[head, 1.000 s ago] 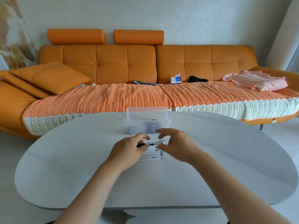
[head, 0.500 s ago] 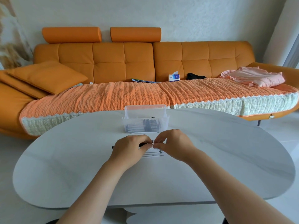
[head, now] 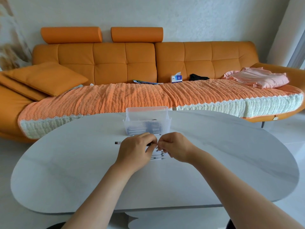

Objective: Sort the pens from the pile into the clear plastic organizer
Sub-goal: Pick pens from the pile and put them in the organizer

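Behind the pale oval table (head: 66, 171), an orange sofa (head: 115, 63) is seen, with a blue-and-white tissue box (head: 176, 78) whose print is too small to be read. A pen (head: 118, 143) is gripped in the curled left hand (head: 137, 151), its dark end protruding leftward. The other end is pinched by the right hand (head: 176, 147), above the pile of pens (head: 159, 156). Just beyond, the clear organizer (head: 146, 113) is stood, with pens inside.

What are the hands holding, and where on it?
A pen. The left hand grips its middle, with one end poking out to the left. The right hand pinches the other end.
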A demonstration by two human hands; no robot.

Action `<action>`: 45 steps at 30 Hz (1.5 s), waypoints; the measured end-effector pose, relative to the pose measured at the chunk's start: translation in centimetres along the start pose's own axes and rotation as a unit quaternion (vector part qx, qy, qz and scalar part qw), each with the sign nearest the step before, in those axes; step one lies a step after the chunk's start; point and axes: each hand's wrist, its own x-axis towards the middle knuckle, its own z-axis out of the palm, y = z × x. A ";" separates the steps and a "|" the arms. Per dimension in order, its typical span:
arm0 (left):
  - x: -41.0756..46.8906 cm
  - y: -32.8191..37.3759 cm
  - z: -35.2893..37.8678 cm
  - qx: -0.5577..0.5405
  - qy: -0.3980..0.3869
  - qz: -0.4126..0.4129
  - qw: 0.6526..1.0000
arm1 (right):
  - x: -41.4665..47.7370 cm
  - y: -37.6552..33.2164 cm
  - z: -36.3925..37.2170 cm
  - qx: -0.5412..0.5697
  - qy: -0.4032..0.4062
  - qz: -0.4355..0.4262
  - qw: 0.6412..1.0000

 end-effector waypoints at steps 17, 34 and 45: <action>0.6 0.3 1.2 -0.033 -0.050 -0.041 0.997 | -0.2 1.3 -1.3 -0.030 0.062 -0.019 0.997; 1.4 1.1 1.7 -0.081 -0.092 -0.088 0.989 | -0.2 1.6 -2.1 -0.107 0.050 -0.064 0.991; 1.3 0.7 1.8 -0.025 -0.022 -0.068 0.997 | 0.3 3.3 -2.6 -0.172 0.058 0.026 0.983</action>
